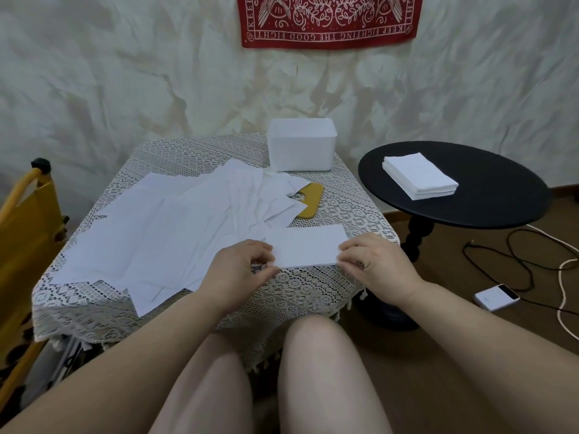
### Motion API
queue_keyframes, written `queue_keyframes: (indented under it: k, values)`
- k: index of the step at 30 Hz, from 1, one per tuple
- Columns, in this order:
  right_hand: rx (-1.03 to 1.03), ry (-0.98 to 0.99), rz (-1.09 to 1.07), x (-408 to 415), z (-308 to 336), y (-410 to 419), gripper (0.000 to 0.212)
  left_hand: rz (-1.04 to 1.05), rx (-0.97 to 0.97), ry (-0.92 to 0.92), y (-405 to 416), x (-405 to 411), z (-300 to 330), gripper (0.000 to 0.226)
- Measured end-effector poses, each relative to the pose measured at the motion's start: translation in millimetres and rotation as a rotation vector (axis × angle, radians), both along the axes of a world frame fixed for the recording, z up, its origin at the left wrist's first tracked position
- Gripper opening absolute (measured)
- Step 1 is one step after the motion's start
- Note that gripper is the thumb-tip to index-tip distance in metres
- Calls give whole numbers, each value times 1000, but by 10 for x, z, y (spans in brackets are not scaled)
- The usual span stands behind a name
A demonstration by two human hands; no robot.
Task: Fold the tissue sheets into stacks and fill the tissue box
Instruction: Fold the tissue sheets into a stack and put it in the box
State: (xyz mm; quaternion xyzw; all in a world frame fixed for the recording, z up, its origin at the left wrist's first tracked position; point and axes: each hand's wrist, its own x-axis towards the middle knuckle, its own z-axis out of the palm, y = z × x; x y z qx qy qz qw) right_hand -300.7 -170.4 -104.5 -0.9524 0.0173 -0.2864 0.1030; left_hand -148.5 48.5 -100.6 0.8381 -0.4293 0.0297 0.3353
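Backdrop: creased pale cloth wall point(125, 73), with a red bandana point(329, 21) pinned at the top; its upper part is cut off by the frame and its lettering reads upside down.

Counter point(313, 296): small, draped in white lace; its legs are hidden by the cloth.

Folded tissue point(308, 245): white rectangle lying flat on the counter between the two sets of fingers. Left hand point(238, 267) pinches its left edge, fingers curled narrow. Right hand point(376, 261) pinches the right edge, fingers likewise curled narrow. How many layers it has cannot be made out.

Loose tissue sheets point(156, 233): overlapping spread to the left of and beyond the left fingers; single sheets are hard to tell apart.

Tissue box point(302, 148): white, well beyond the fingers at the far edge of the counter; whether anything is inside cannot be told.

Yellow lid point(310, 200): between the box and the fingers, partly hidden under sheets.

Black round side table point(501, 208): beyond and right of the right fingers, carrying a tissue stack point(419, 175).

Floor, right: white device point(496, 297) and cables point(532, 261).

Yellow chair point(22, 230): far left, cut off.
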Motion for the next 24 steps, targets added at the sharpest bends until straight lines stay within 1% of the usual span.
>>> queue_keyframes:
  k: [2, 5, 8, 10, 12, 15, 18, 20, 24]
  values:
    - [3, 0, 8, 7, 24, 0, 10, -16, 7, -7, 0, 0, -7, 16]
    - [-11, 23, 30, -4, 39, 29, 11, -36, 51, -54, -3, -8, -17, 14]
    - [23, 83, -6, 0, 72, 41, 7, -32, 68, -64, -7, -6, -29, 14]
    - [35, 166, -69, 37, 126, 58, 20, -31, 81, -85, -5, -3, -34, 16]
    - [27, 188, -90, 95, 190, 121, 28, -15, 91, -118, 20, 4, -5, 18]
    - [46, 158, -75, 257, 266, 296, 26, 117, 70, -229, 136, 96, 101, 19]
    - [97, 227, -34, 495, 345, 529, 32, 255, 87, -292, 316, 294, 205, 24]
    - [161, 235, 5, 679, 404, 701, 35, 330, 120, -294, 438, 445, 248, 31]
    - [318, 229, 45, 1062, 496, 1029, 41, 483, 183, -231, 682, 717, 297, 47]
